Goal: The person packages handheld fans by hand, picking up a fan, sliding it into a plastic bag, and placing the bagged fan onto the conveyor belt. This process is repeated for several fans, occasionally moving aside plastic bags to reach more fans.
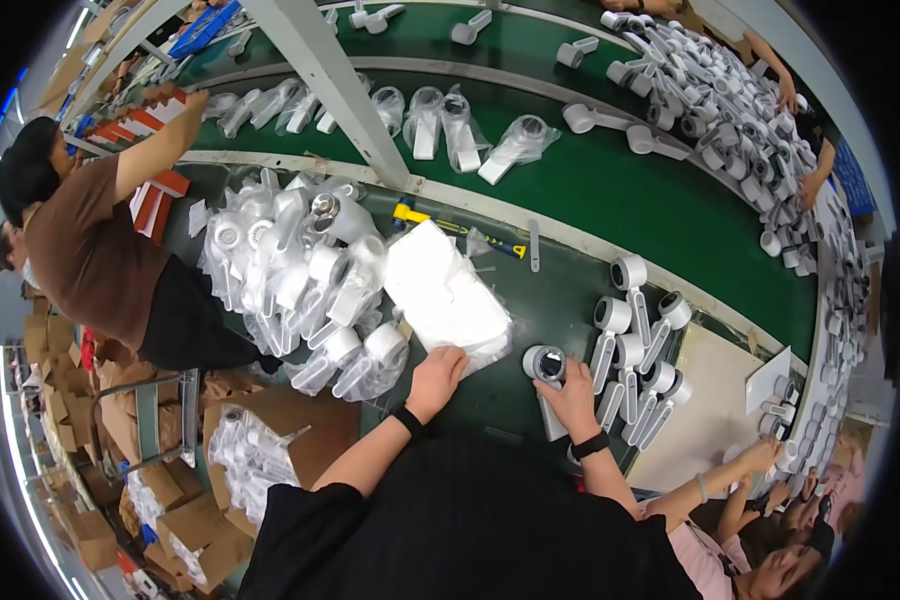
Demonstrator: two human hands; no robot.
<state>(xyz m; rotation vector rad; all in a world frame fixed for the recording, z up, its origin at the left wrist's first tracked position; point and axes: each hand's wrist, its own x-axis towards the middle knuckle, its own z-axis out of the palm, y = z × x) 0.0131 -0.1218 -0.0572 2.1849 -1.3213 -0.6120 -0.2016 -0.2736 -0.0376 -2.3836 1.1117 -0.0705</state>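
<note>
A stack of clear and white plastic bags [440,280] lies in front of me on the green table. My left hand [438,378] is closed at its near corner, fingertips pressed together on a plastic bag. Just right of the stack, my right hand [572,400] grips a white handheld device [544,366] with a round head and a straight handle. The head's dark, shiny round face points up, and the handle runs toward me, partly under my hand. Similar unwrapped white devices [628,350] lie in a group to the right of it.
At left is a heap of bagged devices [300,270]. A yellow-and-blue hammer [460,228] and a grey strip [534,245] lie behind the bags. A metal post [320,80] rises before the green conveyor [610,180]. An open carton [315,440] stands lower left. Co-workers are at both sides.
</note>
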